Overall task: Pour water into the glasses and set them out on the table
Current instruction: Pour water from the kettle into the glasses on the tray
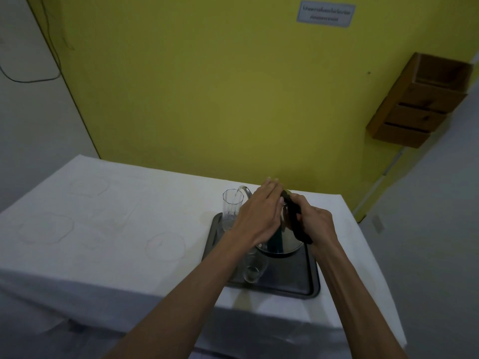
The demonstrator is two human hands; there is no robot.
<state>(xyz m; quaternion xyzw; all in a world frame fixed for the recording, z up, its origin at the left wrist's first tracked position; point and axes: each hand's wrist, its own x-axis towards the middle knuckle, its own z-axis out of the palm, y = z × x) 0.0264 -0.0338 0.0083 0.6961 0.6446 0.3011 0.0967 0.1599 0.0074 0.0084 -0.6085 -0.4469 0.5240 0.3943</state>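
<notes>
Water [236, 196] is running in a thin stream from the curved spout of the kettle [283, 238] into the tall ribbed glass [232, 206], which is standing upright at the far left corner of the dark tray [293, 285]. The kettle is tilting toward that glass, its steel body hanging over the middle of the tray.

I am seeing the right hand [315, 222] gripping the black handle [295, 216], its fingers curled tight around it. The left hand [259, 213] is lying flat over the top of the kettle, fingers straight and together, pressing down where the lid sits; the lid itself is hidden under the palm.

A second glass [254, 271] is standing on the near left part of the tray, just beside the kettle's base and partly covered by the left forearm. I cannot tell whether it is holding any water.

The tray is sitting toward the right end of the table [103, 216], which is wearing a white cloth marked with faint ring-shaped stains on its left half.

Behind the table a yellow wall [207, 86] is filling most of the view, carrying a small white sign [326, 13] near the top and a wooden rack [420, 99] of slots on the right. A thin dark cable [31, 78] is hanging on the pale wall at the far left.
</notes>
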